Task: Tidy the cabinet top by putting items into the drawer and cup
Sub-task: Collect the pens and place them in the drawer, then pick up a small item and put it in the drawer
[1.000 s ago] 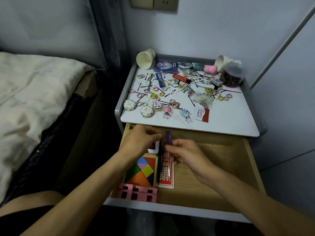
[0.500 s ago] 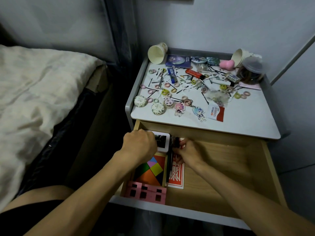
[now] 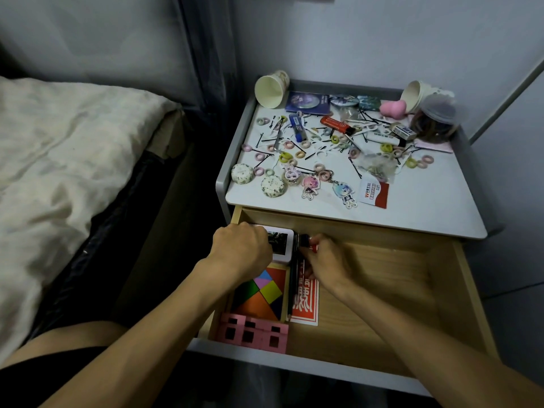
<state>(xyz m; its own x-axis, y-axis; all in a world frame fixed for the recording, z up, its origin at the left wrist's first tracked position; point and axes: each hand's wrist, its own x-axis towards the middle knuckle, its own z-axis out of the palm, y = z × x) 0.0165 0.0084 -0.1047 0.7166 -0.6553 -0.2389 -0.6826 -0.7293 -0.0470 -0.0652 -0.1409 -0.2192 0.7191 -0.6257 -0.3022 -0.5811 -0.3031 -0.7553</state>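
Note:
The wooden drawer (image 3: 382,290) is pulled open under the white cabinet top (image 3: 426,207). At its back left my left hand (image 3: 240,248) curls over the edge of a white-framed square box (image 3: 281,242). Right beside it, my right hand (image 3: 326,260) pinches a dark pen (image 3: 303,241) whose tip points to the drawer's back; something red shows by my fingers. Two paper cups lie on their sides at the back of the top, one left (image 3: 270,88) and one right (image 3: 416,94).
In the drawer lie a coloured tangram (image 3: 262,293), a pink block (image 3: 253,334) and a red card pack (image 3: 304,304). Hair rings, hairpins, keychains (image 3: 309,184), a red lighter (image 3: 335,123), two round tins (image 3: 243,173) and a clear jar (image 3: 435,122) crowd the top. A bed (image 3: 73,172) lies left.
Both hands have moved toward the back of the drawer. The white-framed box now shows under my left hand, and the pen went back with my right hand.

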